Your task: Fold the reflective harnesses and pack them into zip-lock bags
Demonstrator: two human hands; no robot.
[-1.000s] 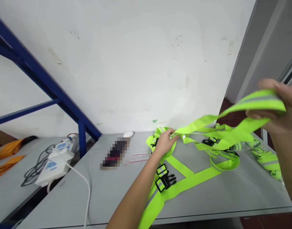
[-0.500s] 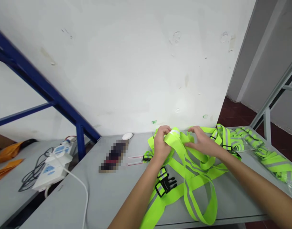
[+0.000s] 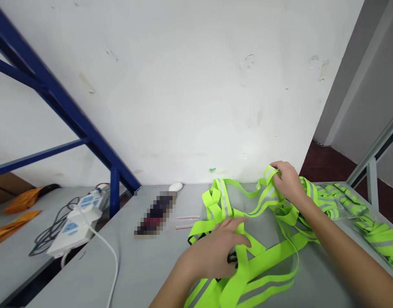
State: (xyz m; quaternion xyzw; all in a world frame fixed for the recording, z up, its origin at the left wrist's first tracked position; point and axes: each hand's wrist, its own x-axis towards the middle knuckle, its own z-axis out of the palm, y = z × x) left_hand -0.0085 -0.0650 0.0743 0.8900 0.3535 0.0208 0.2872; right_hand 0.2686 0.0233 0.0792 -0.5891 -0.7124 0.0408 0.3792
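A tangle of neon-yellow reflective straps (image 3: 275,256) with grey stripes lies across the grey table. My right hand (image 3: 289,182) is closed on a reflective strap (image 3: 269,174) at the back right of the tangle, lifting part of it. Lower and to the left, my left hand (image 3: 215,248) is over the straps with its fingers apart. A black buckle (image 3: 232,258) shows partly in the gap between its thumb and fingers. Whether the left palm touches the strap beneath cannot be seen.
Rolled reflective straps in clear bags (image 3: 380,235) lie at the right. A clear zip bag (image 3: 186,223), a pixelated object (image 3: 156,214) and a white oval item (image 3: 175,187) lie left of the tangle. Further left are a power strip (image 3: 76,224), a white cable (image 3: 111,252) and a blue frame (image 3: 77,115).
My left hand has let go of the bunched strap and come down toward the front. My right hand has moved right and up and taken hold of a strap. The tangle is more spread out.
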